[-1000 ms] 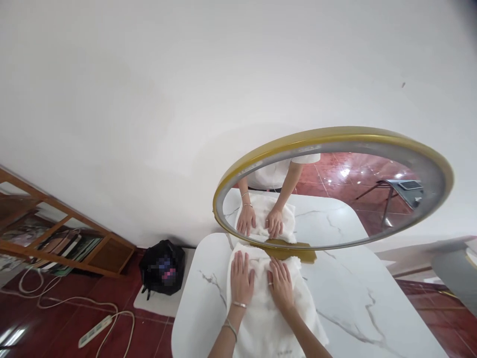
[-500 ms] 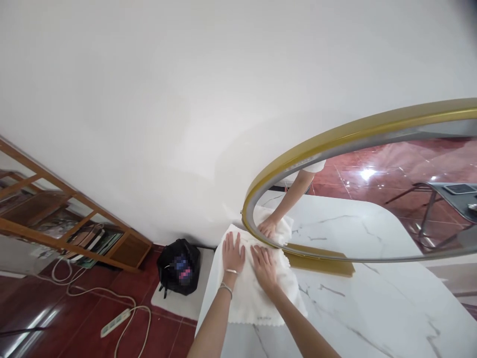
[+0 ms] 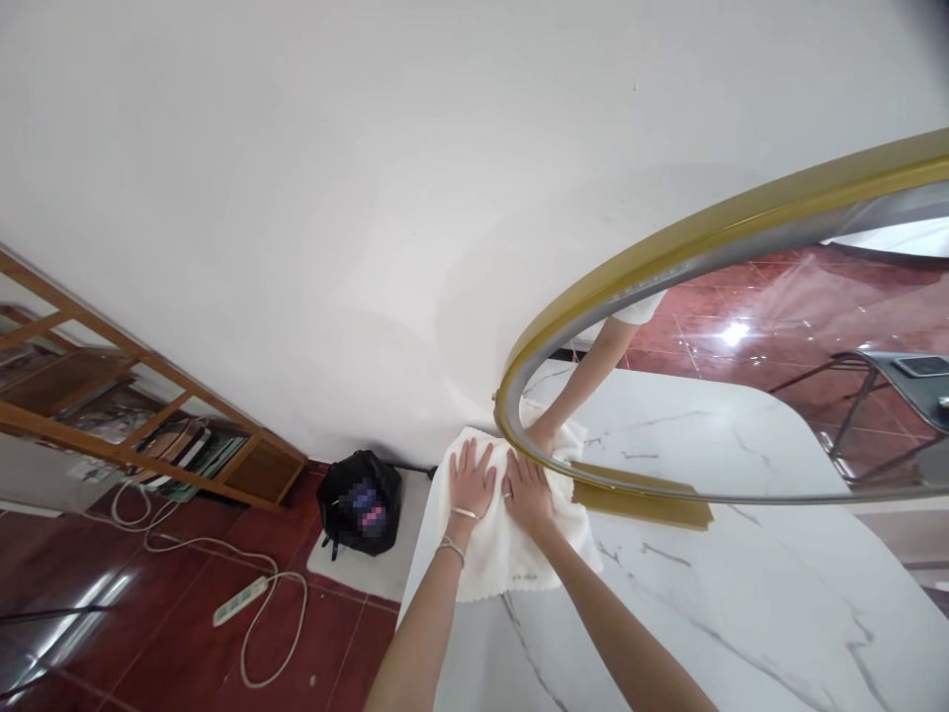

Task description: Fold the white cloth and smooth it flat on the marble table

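And there you are, bottom centre of the frame, both palms down on the white cloth point(image 3: 511, 559), which lies on the marbled desk point(image 3: 667, 603). Your left grip point(image 3: 473, 487) is wide, fingers spread flat on the fabric. Your right grip point(image 3: 529, 494) is flat and open too, just beside it, with a ring on one finger, its fingertips right by the gold-rimmed mirror point(image 3: 608, 282); whether they touch the rim, you can't tell.

Over at the left edge, the wooden shelf point(image 3: 267, 470) holds books point(image 3: 194, 445) and papers. Lower left, a black bag point(image 3: 360, 514) sits on a pale mat point(image 3: 363, 574), its contents hidden, its coloured patch blurred.

The mirror runs off the right edge, covering part of the cloth's far corner. Lettering on the cloth's near edge? Too small to read!
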`<state>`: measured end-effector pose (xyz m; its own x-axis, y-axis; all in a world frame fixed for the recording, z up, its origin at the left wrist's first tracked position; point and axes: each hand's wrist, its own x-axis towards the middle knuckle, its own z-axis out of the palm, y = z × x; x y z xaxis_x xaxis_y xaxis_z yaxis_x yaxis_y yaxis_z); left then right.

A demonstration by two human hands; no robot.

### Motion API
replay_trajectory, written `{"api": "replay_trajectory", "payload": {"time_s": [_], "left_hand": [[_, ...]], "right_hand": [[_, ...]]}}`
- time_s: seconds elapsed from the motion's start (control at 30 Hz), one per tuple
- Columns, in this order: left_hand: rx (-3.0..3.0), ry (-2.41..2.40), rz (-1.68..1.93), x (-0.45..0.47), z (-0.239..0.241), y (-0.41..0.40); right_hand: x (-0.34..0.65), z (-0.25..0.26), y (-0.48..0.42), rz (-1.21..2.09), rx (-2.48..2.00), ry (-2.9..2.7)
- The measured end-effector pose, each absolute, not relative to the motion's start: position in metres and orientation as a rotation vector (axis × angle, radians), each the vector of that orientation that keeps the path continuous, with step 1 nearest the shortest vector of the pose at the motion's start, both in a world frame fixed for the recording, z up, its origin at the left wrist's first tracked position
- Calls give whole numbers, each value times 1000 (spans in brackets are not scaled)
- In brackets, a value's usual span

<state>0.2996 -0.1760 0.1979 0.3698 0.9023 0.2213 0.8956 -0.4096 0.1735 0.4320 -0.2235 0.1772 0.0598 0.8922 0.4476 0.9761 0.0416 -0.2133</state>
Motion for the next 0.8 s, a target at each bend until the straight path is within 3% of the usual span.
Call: {"api": "replay_trajectory", "payload": {"time_s": [0.2, 0.5, 0.63, 0.8], "left_hand": [[2323, 2056, 435, 248, 205, -225], [2213, 2353, 727, 204, 185, -397], [2327, 2282, 765, 239, 178, -429], [2460, 1923, 678, 326, 177, -417]], "right_hand": [[386, 189, -252, -26, -1772, -2049], [364, 217, -374, 450, -1290, -2480], [399, 212, -417, 383, -1429, -2441], [467, 187, -452, 89, -1907, -2176]]}}
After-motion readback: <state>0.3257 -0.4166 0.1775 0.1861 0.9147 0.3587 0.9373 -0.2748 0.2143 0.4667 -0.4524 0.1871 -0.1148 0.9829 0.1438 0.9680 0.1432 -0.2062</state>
